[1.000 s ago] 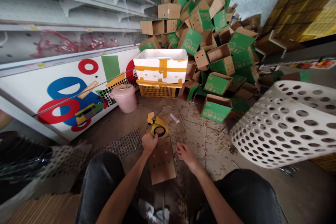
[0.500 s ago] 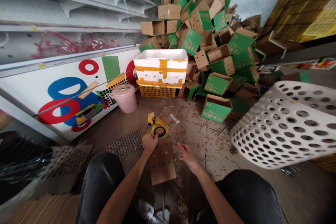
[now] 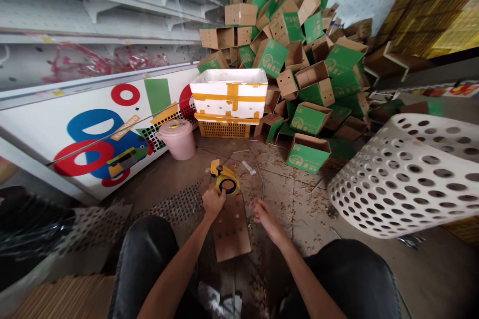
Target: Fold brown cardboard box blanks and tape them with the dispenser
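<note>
A flat brown cardboard sheet with punched holes lies on the floor between my knees. My left hand is closed around the handle of a yellow tape dispenser that rests at the sheet's far end. My right hand hovers just right of the sheet's edge, fingers loosely apart, holding nothing.
A white perforated plastic basket tilts at the right. A heap of green and brown cartons fills the back. A white foam box sits on an orange crate, beside a pink bucket. A colourful freezer cabinet runs along the left.
My right hand has lifted slightly off the floor and drifted a little toward the sheet. My left hand and the dispenser stay put.
</note>
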